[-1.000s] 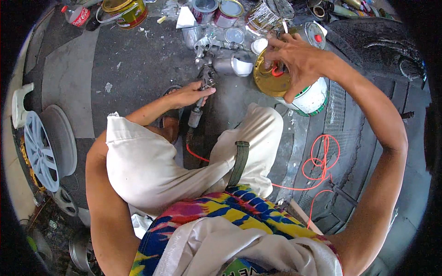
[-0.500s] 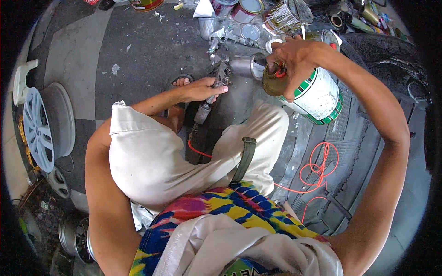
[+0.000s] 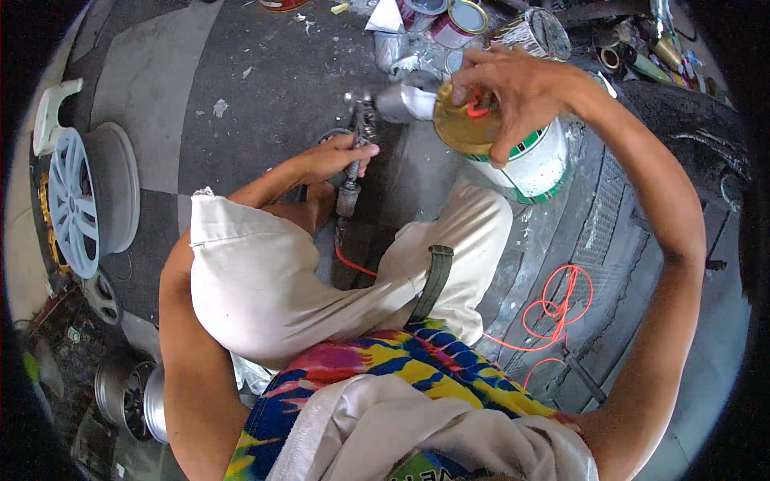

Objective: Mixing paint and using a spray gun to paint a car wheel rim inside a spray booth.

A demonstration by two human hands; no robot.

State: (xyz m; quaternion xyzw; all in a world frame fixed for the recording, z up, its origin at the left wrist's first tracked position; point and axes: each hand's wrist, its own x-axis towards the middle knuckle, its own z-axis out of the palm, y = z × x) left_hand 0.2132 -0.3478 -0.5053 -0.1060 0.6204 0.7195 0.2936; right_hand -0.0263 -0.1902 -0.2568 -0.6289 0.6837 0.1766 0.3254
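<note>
grips a dark metal spray gun by the handle with the left hand, wrapped snugly around it. clasps a white-and-green can with the right hand, spread wide across its gold top, with thumb on the near rim. holds the can just right of the gun, tilted, with the gold top beside a silver cup at the gun's head. cannot tell cup and can as touching or apart. shows a red spout under the right hand. trails a red hose below the gun, toward pale trousers. farther out, shows coiled red tubing at right, paint tins beyond the cup, and a spoked wheel far left.
</note>
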